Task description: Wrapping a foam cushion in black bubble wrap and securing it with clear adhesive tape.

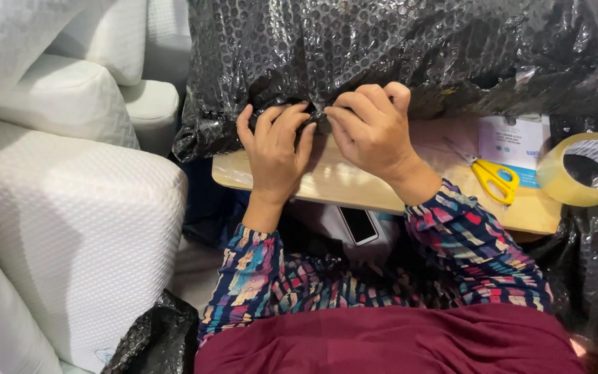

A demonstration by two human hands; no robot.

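Both hands pinching the lower edge of the black bubble wrap (396,48) at frame centre, left hand (276,149) and right hand (372,131) side by side above the bench (354,183). Likely light, soft, slippery; best gripped at that gathered edge.

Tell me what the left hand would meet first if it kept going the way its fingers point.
The left hand points up the picture, and its fingers already press the edge of the black bubble-wrap bundle. Going on, it would only push deeper into that wrap, beside the right hand.
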